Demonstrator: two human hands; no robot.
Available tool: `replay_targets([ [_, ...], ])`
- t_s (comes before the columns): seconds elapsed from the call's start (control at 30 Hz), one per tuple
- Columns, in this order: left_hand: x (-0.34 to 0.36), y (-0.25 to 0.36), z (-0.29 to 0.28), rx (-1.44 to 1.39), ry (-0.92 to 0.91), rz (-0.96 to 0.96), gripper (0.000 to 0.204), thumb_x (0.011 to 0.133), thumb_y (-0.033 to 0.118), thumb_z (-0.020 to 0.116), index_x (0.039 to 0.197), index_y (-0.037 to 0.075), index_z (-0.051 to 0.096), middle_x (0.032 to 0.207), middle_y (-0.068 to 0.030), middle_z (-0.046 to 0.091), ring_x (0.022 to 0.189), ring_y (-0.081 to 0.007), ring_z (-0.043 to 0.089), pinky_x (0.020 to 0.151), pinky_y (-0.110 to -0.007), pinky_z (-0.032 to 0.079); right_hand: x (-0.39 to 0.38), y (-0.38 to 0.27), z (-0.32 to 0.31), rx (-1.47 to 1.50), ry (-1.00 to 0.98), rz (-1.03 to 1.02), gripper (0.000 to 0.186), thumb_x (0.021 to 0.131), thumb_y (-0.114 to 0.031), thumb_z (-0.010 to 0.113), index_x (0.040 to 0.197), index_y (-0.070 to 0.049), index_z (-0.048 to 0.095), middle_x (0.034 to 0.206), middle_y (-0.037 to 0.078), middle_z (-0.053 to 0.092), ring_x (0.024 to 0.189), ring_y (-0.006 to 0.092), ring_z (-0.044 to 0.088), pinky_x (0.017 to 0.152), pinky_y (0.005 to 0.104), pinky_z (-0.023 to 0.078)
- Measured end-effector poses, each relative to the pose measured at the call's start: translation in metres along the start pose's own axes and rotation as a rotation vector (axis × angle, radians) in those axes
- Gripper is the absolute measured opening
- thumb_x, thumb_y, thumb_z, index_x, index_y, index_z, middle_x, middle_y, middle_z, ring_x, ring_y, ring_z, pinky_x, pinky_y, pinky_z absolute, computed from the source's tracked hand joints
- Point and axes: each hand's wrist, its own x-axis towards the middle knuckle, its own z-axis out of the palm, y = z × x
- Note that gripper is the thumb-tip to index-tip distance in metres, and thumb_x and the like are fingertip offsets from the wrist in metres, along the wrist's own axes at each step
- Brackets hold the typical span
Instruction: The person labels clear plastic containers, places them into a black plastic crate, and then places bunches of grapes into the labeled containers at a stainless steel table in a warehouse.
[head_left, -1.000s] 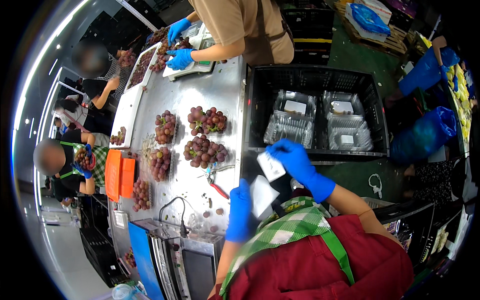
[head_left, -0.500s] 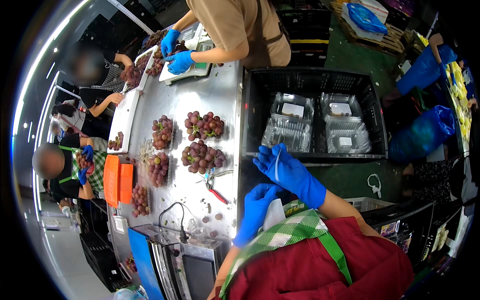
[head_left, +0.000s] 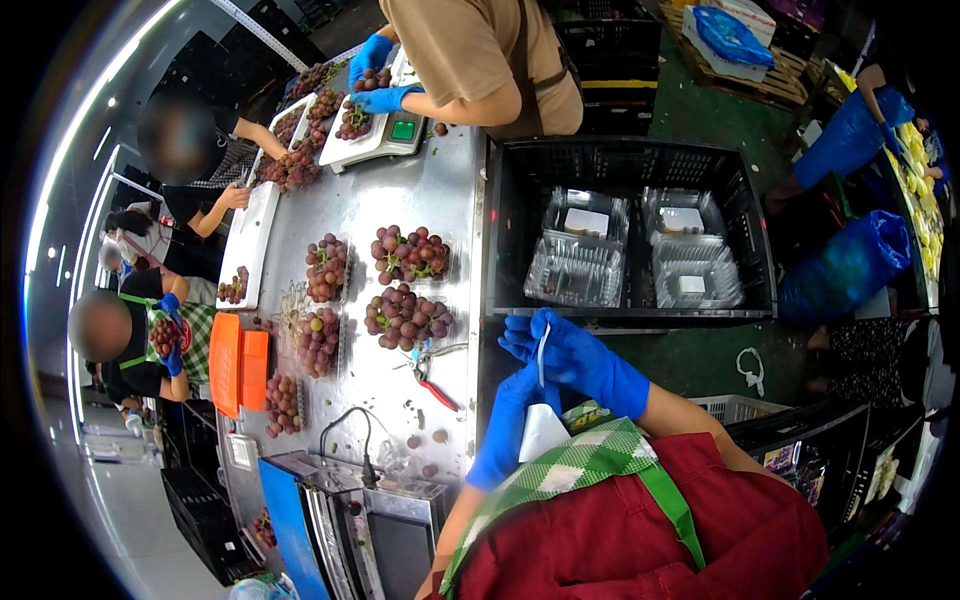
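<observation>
Both my hands wear blue gloves and meet in front of my apron, by the table's edge. My left hand [head_left: 508,420] is closed on a white sheet [head_left: 541,434] that hangs over the green checked apron. My right hand [head_left: 585,365] pinches a thin white strip [head_left: 542,356], seen edge-on, between its fingers; the strip's lower end touches my left fingertips. Just beyond my hands, a black crate [head_left: 630,314] holds several clear plastic clamshell boxes [head_left: 577,272] with white labels. To the left, bunches of grapes [head_left: 407,318] sit in clear open trays on the metal table [head_left: 400,200].
Red-handled pruning shears [head_left: 436,393] lie on the table beside loose grapes. Nearer stands a blue-sided machine [head_left: 285,520] with a black cable. An orange bin [head_left: 240,365] is at the far side. A co-worker in a tan shirt [head_left: 450,50] handles grapes at a scale [head_left: 375,140].
My right hand has come down and slightly left with the white strip, closer to my left hand. At the scale, the co-worker's hands have shifted, and a grape bunch shows on it.
</observation>
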Motion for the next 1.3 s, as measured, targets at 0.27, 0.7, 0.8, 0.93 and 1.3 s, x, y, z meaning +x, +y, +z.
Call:
replay_targets([
  [0.27,-0.013,0.019,0.026,0.077,0.260,0.208,0.012,0.078,0.015,0.053,0.084,0.005,0.053,0.069,-0.0065,0.058,0.052,-0.0107,0.054,0.045,-0.021,0.043,-0.001,-0.016,0.013,-0.153,-0.034,-0.062,0.049,0.084,-0.037,0.041,0.121,-0.005,0.035,0.112,0.012,0.047,0.104,0.0241,0.044,0.091,0.0366,0.034],
  [0.7,0.004,0.006,0.014,0.367,0.376,0.457,0.014,0.080,0.013,0.054,0.078,0.000,0.052,0.057,-0.0056,0.053,0.044,-0.0094,0.047,0.043,-0.020,0.037,-0.033,-0.006,0.034,-1.987,0.091,-0.599,0.047,0.065,-0.005,0.058,0.111,-0.014,0.049,0.098,0.008,0.051,0.089,0.0255,0.048,0.079,0.0336,0.035],
  [0.8,0.004,0.005,0.015,0.337,0.398,0.480,0.014,0.079,0.015,0.055,0.077,0.001,0.053,0.055,-0.0042,0.052,0.044,-0.0086,0.047,0.042,-0.019,0.036,-0.030,-0.007,0.036,-1.921,0.166,-0.609,0.047,0.068,-0.006,0.056,0.113,-0.013,0.047,0.097,0.009,0.051,0.089,0.0265,0.048,0.079,0.0349,0.035],
  [0.93,0.005,0.000,0.007,0.379,0.493,0.539,0.013,0.078,0.013,0.056,0.073,0.002,0.053,0.054,-0.0024,0.052,0.043,-0.0062,0.045,0.041,-0.018,0.033,-0.008,-0.018,-0.014,-1.885,0.398,-0.574,0.043,0.070,-0.008,0.055,0.112,-0.010,0.046,0.100,0.013,0.051,0.092,0.0308,0.048,0.078,0.0373,0.038],
  [1.3,-0.004,-0.004,-0.008,0.410,0.645,0.466,0.012,0.078,0.012,0.055,0.071,0.002,0.053,0.056,-0.0039,0.052,0.041,-0.0064,0.042,0.040,-0.019,0.031,0.071,-0.060,-0.107,-1.559,0.497,0.036,0.030,0.077,-0.029,0.054,0.093,-0.003,0.057,0.082,0.012,0.060,0.085,0.0196,0.055,0.077,0.0302,0.043],
])
